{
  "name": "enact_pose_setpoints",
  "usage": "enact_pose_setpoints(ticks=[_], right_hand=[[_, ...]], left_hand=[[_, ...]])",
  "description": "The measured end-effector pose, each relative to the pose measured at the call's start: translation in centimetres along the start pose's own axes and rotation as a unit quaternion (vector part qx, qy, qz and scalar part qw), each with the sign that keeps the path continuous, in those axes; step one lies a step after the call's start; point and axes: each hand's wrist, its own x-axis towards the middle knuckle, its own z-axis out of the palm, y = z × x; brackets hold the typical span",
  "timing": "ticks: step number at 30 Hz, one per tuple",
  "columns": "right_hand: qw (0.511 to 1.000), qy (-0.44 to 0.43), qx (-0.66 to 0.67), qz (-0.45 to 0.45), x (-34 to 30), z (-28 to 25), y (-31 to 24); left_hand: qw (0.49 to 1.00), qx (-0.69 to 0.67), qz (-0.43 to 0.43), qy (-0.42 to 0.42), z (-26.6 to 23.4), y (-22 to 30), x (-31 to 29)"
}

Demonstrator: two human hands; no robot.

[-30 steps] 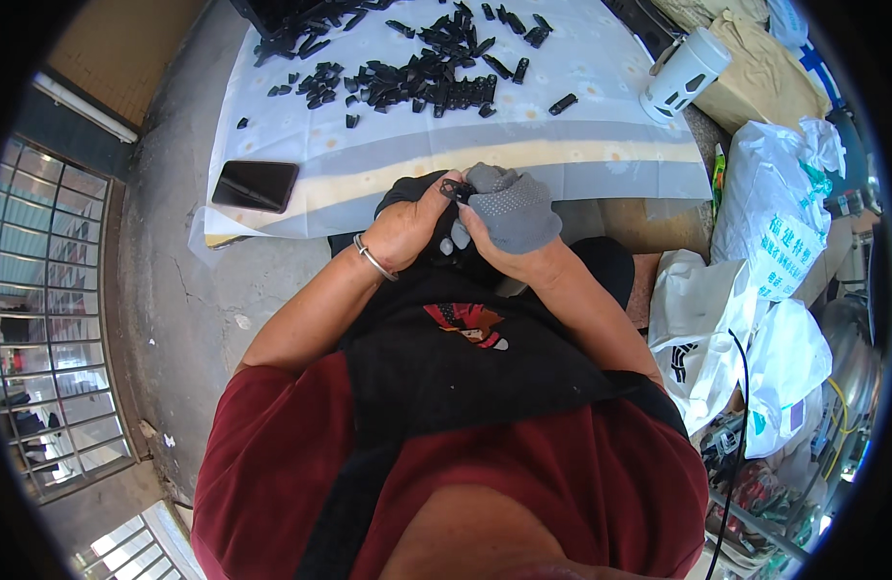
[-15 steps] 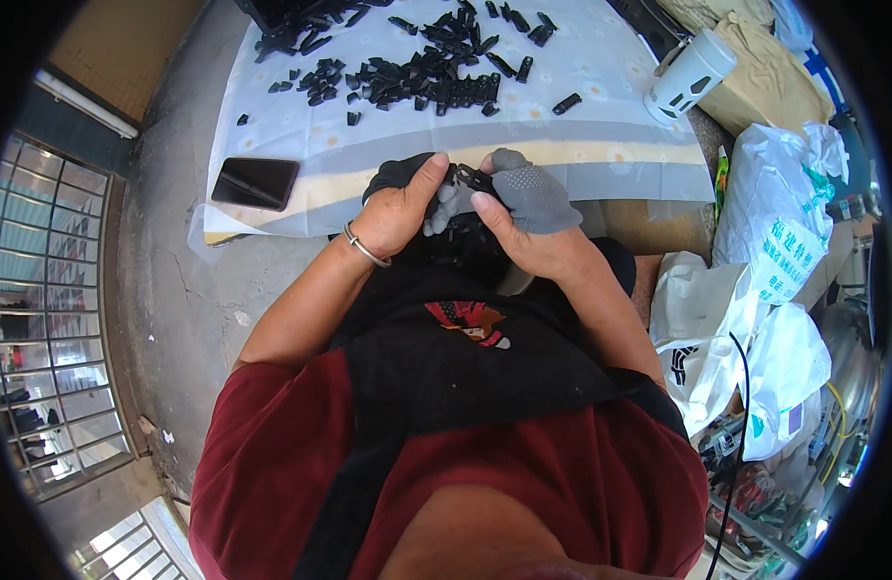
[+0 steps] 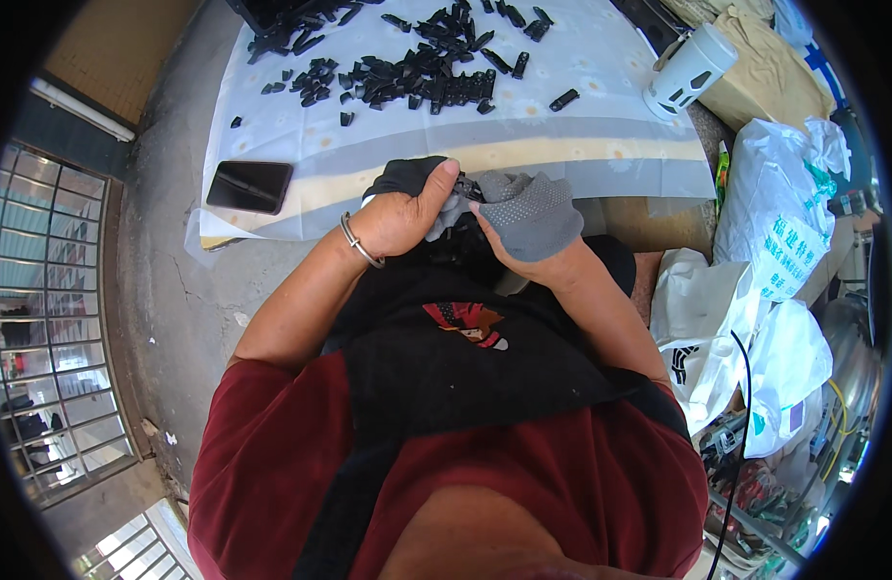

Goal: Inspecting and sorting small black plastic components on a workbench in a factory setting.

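- Left hand (image 3: 405, 211) and right hand (image 3: 529, 220) grip a small black plastic part (image 3: 471, 188), upper centre.
- White daisy-print tablecloth (image 3: 610, 63) spans top centre; grey concrete floor (image 3: 200, 319), left.
- Bulging white plastic bag (image 3: 767, 184), right; contents hidden.

A head-worn fisheye camera, left of a side-by-side pair, looks steeply down over the wearer's black apron (image 3: 485, 387) toward the left hand (image 3: 407, 215) and right hand (image 3: 530, 220) at close range, the counter (image 3: 562, 145) beyond, straight edges bowing toward the rim.
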Motion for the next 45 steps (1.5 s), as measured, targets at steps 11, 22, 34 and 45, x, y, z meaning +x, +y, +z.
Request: enact_pose_setpoints(ticks=[11,22,34,45], right_hand=[[0.973,-0.171,0.052,0.147,-0.6,0.4,5.6],[0.947,-0.152,-0.255,0.125,2.5,2.5,16.4],[0.980,-0.023,0.157,0.122,0.4,2.1,6.5],[0.986,-0.072,0.123,0.085,1.3,2.2,0.8]], left_hand=[[0.944,0.319,0.008,-0.084,-0.2,-1.5,3.1],[0.892,0.420,0.147,0.079,3.7,-4.8,13.3],[0.966,0.254,0.040,0.037,1.4,-2.5,6.0],[0.980,-0.160,-0.119,-0.002,1.8,-5.2,-0.2]])
